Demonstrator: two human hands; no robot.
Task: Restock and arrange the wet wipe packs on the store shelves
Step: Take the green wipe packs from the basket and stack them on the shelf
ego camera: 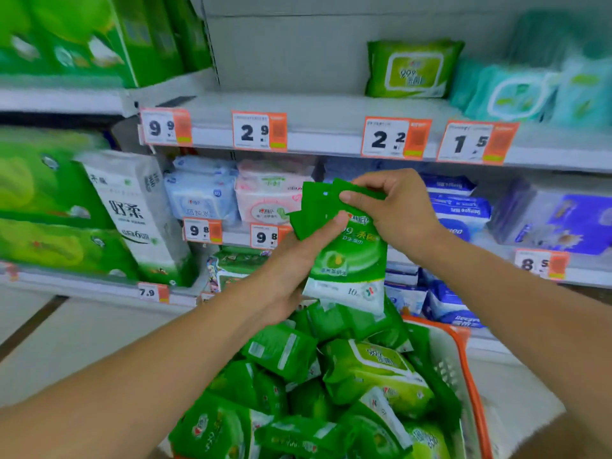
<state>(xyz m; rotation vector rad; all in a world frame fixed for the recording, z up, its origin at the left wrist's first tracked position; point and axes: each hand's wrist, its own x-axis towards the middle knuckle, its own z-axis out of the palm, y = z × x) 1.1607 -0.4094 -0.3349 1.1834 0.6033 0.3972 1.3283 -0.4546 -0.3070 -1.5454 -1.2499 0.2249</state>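
I hold a small stack of slim green wet wipe packs (347, 256) upright above the basket. My left hand (291, 270) grips the stack from the left, thumb across the front pack. My right hand (394, 207) pinches the packs' top edges. Below, an orange-rimmed basket (463, 356) is filled with several green wipe packs (371, 372), small and large. One large green wipe pack (412, 69) stands on the upper shelf (314, 127) above the 2.2 price tag; the shelf left of it is bare.
Teal wipe packs (516, 91) fill the upper shelf's right end. Blue and pink packs (238, 193) sit on the middle shelf, purple and blue ones (463, 207) to the right. Green and white tissue bundles (132, 210) stand on the left shelves. Pale floor (66, 342) lies lower left.
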